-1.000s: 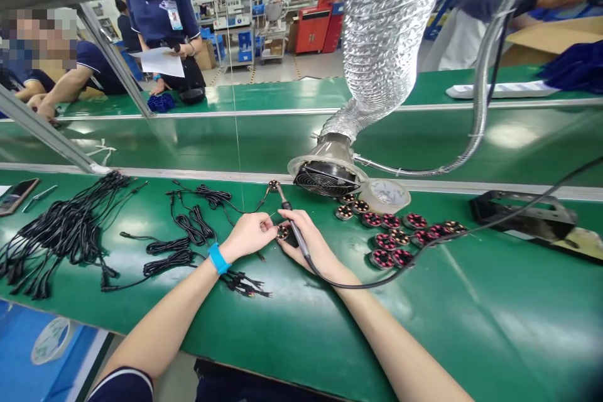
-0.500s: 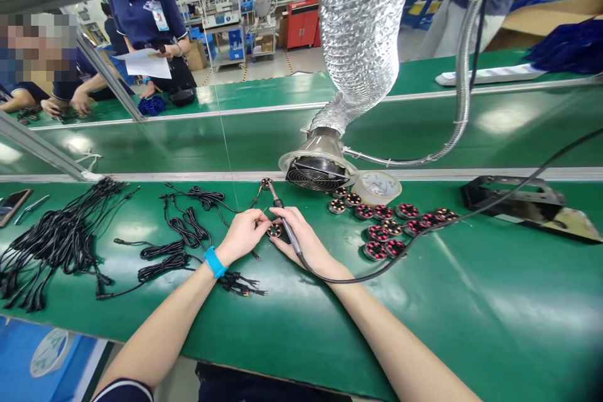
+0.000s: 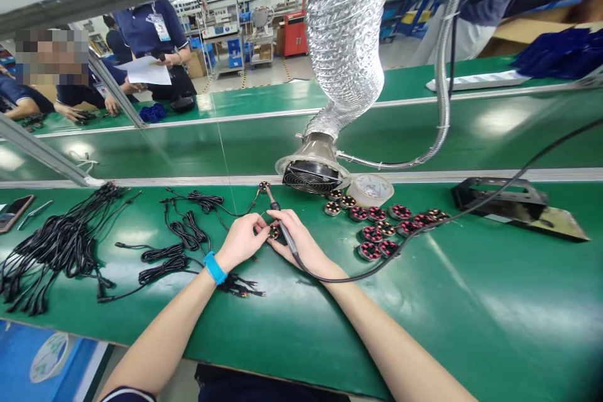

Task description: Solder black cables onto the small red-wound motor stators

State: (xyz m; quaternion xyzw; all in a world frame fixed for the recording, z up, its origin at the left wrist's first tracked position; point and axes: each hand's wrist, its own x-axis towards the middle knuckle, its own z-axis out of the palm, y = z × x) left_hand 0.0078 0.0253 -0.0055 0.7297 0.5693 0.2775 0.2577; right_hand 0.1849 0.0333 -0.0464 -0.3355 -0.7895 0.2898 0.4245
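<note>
My right hand (image 3: 301, 242) is closed round a soldering iron (image 3: 287, 233), its tip pointing away from me. Its lower fingers are beside a small round motor stator (image 3: 273, 232) with copper windings. My left hand (image 3: 242, 240), with a blue wristband (image 3: 215, 268), pinches at the stator's left side. A thin solder wire (image 3: 221, 132) comes down from above to this hand, and a short end shows by the fingertips. Just beyond the iron's tip lies another stator (image 3: 264, 187) with a black cable joined to it. The contact between tip and stator is too small to make out.
Several red-and-black stators (image 3: 377, 233) stand to the right, beside a tape roll (image 3: 371, 188). A fume extractor (image 3: 313, 173) hangs overhead. Black cables (image 3: 61, 239) lie left. A black metal bracket (image 3: 513, 201) is far right. Co-workers' hands (image 3: 70, 112) are across the bench.
The view has shifted slightly. My hands keep nearly the same grip and place at the stator. Across the bench, a co-worker's hands have moved a little.
</note>
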